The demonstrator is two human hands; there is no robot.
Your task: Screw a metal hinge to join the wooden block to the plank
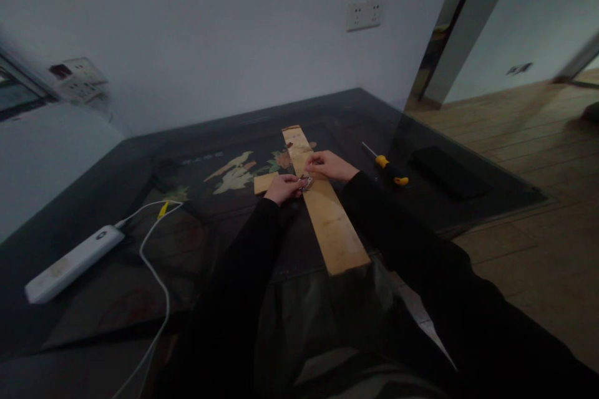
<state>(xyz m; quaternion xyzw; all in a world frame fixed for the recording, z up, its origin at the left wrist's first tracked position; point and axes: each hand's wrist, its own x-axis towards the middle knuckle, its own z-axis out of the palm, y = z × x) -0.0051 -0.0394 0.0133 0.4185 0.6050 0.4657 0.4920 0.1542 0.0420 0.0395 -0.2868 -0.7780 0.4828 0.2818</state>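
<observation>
A long wooden board [334,224] lies on the dark table, its near end at the front edge. A small shiny metal piece [307,183] rests over the middle of the board; its kind is too small to make out. From the left, my left hand [283,189] has its fingers closed on this metal piece. My right hand [331,166] is above the board just beyond the piece, thumb and fingertips pinched together. Whatever lies between those fingertips is hidden. Beside my left hand is a short wooden block [264,183], partly covered by the hand.
A yellow and black screwdriver [390,168] lies right of the board, with a dark flat rectangular object [448,172] beyond it. On the left are a white power strip [75,262] and its loose cable [165,290]. A white wall [224,31] stands behind the table [206,299].
</observation>
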